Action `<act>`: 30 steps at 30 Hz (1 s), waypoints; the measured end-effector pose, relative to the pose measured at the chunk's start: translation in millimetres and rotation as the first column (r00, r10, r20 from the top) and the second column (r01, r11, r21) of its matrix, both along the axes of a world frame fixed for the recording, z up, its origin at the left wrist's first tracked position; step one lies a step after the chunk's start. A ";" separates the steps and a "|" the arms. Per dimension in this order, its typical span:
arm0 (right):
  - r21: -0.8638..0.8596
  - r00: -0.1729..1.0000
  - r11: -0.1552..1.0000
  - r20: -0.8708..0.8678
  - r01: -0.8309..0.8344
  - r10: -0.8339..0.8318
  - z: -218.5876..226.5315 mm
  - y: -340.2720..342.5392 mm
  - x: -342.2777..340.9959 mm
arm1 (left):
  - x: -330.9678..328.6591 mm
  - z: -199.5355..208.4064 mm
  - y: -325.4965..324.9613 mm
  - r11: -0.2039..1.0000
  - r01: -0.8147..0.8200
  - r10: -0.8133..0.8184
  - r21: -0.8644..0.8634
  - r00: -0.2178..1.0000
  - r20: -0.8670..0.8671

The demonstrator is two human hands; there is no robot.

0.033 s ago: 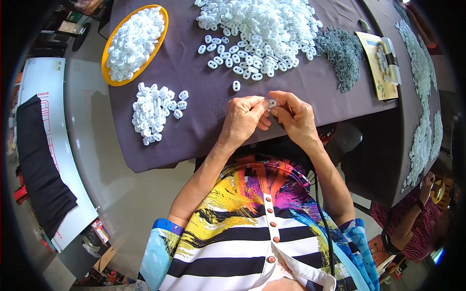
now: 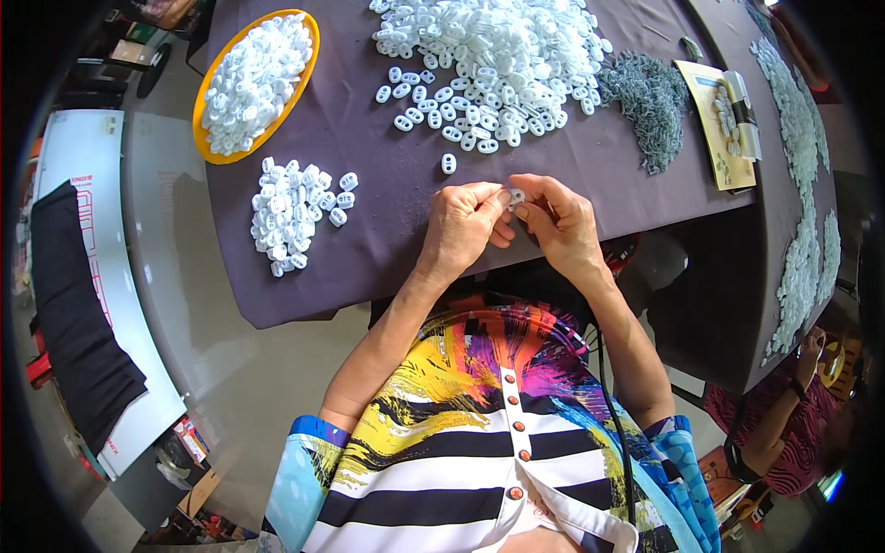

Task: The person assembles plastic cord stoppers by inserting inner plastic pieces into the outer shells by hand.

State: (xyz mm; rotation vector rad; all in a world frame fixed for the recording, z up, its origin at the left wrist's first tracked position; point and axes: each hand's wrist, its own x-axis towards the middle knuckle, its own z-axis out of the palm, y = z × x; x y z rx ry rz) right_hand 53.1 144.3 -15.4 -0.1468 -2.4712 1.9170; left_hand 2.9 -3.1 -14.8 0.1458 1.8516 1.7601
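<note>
In front of me, just over the table's near edge, my left hand [image 2: 461,224] and my right hand [image 2: 560,221] meet at a small white two-hole cord-lock piece [image 2: 517,196]. My right thumb and forefinger pinch it. The left thumb and forefinger are closed right against its left side; whether they hold another tiny part there, I cannot tell. A single white piece [image 2: 449,163] lies just beyond my hands. Past it spreads a large heap of the same oval two-hole pieces [image 2: 498,55]. To the left is a smaller cluster of white pieces [image 2: 284,210].
An orange oval dish [image 2: 199,138] full of white pieces stands at the far left. Right of the heap lies a tangle of small grey springs [image 2: 650,106], beside a yellowish card [image 2: 705,92]. A second table [image 2: 728,304] holds more pieces; another person's arm [image 2: 770,429] is at lower right.
</note>
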 end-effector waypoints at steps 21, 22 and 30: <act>0.272 0.943 0.962 -0.311 -0.029 0.116 -6.5 7.1 -2.5 | -3.8 10.5 -4.4 0.979 0.135 -0.144 -0.154 0.989 -0.045; 0.269 0.943 0.962 -0.311 -0.036 0.122 -7.1 7.5 -2.1 | -3.5 10.1 -4.1 0.979 0.134 -0.142 -0.155 0.989 -0.044; 0.325 0.943 0.944 -0.293 -0.058 0.158 -6.8 7.3 -1.7 | -2.4 8.9 -3.9 0.973 0.138 -0.152 -0.185 0.986 -0.063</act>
